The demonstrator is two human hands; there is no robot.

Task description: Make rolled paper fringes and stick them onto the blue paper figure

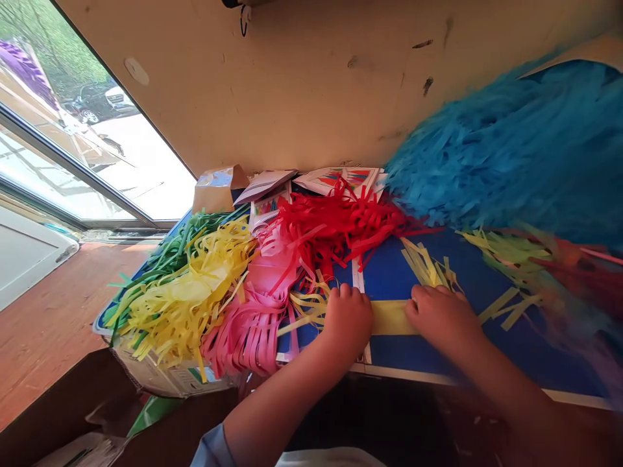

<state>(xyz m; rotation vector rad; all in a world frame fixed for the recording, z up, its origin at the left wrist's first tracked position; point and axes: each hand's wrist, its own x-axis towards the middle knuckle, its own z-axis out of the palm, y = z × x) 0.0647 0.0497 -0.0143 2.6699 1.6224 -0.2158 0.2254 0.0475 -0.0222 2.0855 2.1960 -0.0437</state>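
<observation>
A yellow tissue paper tassel [390,317] is stretched flat between my two hands over the blue tabletop. My left hand [348,320] is closed on its left part, with cut fringe spreading out to the left. My right hand [444,319] is closed on its right part, and yellow strips fan out above and beside it. Just left of my left hand lies a pink fringed tassel bundle [248,331]. Beyond it is a heap of red fringed paper [335,224]. My fingertips are partly hidden under my hands.
Yellow [195,292] and green fringed bundles [182,243] cover the table's left end. Paper packets [335,180] lean by the wall. A large blue fringed mass [516,149] fills the back right. An open cardboard box [73,395] stands below left, near a window [82,130].
</observation>
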